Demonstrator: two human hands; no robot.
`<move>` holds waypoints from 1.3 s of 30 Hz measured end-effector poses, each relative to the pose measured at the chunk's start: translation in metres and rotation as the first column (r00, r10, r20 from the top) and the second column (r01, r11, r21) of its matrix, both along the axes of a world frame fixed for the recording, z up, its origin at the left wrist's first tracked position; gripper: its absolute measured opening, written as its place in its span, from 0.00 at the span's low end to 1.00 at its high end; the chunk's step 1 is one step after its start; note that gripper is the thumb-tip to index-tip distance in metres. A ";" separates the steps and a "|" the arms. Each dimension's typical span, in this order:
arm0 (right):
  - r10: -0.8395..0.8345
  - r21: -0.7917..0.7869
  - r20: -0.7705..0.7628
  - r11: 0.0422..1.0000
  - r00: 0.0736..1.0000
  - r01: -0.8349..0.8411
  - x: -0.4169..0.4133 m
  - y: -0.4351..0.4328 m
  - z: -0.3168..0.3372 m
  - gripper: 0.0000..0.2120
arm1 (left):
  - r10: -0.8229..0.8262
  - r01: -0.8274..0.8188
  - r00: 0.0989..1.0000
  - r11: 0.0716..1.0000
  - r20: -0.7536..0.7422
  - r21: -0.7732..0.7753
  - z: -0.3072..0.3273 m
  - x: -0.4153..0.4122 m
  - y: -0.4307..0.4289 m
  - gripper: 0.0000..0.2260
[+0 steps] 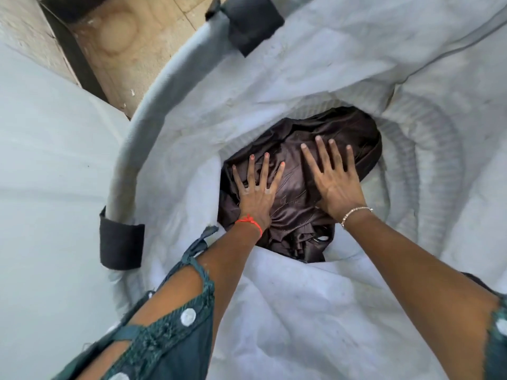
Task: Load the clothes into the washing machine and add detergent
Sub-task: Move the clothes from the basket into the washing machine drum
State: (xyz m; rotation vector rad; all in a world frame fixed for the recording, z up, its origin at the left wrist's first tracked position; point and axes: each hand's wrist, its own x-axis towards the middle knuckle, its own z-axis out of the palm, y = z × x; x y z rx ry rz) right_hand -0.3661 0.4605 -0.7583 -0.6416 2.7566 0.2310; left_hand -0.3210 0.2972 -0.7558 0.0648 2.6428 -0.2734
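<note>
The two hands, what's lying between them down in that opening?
In the head view, only the crumpled dark brown satin cloth lies between the left hand and right hand; both press flat on it, fingers spread.

Beige stone-tiled floor with a faint ring stain, crossed by a dark strip, in soft daylight.

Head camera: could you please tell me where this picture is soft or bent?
Head view: wide-angle bending curves the padded rim; edges look smeared; left hand, right hand and dark cloth are sharpest, lit evenly without glare.
</note>
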 end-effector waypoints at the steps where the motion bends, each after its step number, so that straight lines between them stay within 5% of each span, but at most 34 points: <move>1: -0.016 -0.002 0.036 1.000 0.999 0.016 -0.003 -0.003 -0.001 0.59 | 0.003 -0.003 1.000 1.000 0.008 0.011 -0.004 -0.001 -0.001 0.53; 7: -0.066 0.065 0.113 0.996 0.991 0.059 -0.004 -0.025 -0.011 0.54 | 0.018 -0.021 1.000 0.993 0.024 0.113 -0.022 -0.002 0.000 0.45; 13: -0.008 0.047 0.152 0.999 0.988 0.001 -0.014 -0.040 -0.003 0.31 | -0.048 0.082 0.975 0.986 -0.218 0.146 -0.042 -0.003 -0.003 0.27; 20: 0.148 0.049 0.084 0.987 0.986 -0.152 -0.010 -0.043 0.023 0.32 | -0.015 0.033 0.988 0.993 -0.154 0.115 -0.021 -0.003 0.006 0.23; 28: 0.020 -0.103 -0.031 0.994 0.999 -0.023 0.011 -0.010 0.110 0.26 | -0.072 0.114 0.981 0.965 -0.179 0.237 0.096 0.003 0.026 0.28; 36: -0.232 -0.285 -0.076 0.937 0.970 0.202 0.048 0.041 0.282 0.24 | -0.149 0.234 0.952 0.916 -0.266 0.325 0.264 0.028 0.076 0.26; 39: -0.359 -0.349 0.037 0.870 0.933 0.349 0.066 0.052 0.348 0.37 | -0.114 0.206 0.959 0.911 -0.261 0.358 0.331 0.042 0.092 0.33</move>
